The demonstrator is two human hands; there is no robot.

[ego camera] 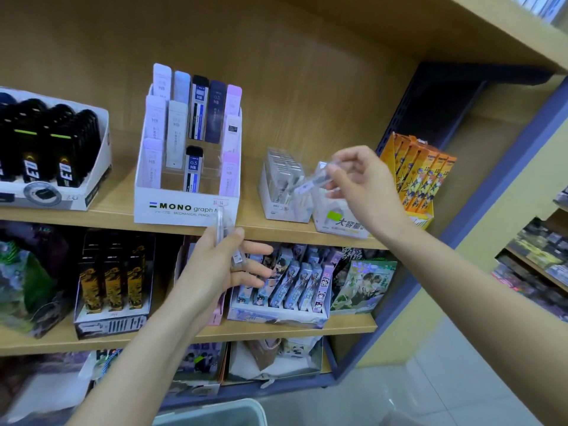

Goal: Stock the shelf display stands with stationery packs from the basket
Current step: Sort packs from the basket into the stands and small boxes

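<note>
Clear pack pinched by right hand over white stand, orange boxes just beside; left hand grips spare packs before wooden shelf edge.

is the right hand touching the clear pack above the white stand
Touching. The head view shows the right hand pinching the clear pack between thumb and fingers, above the white stand.
</note>
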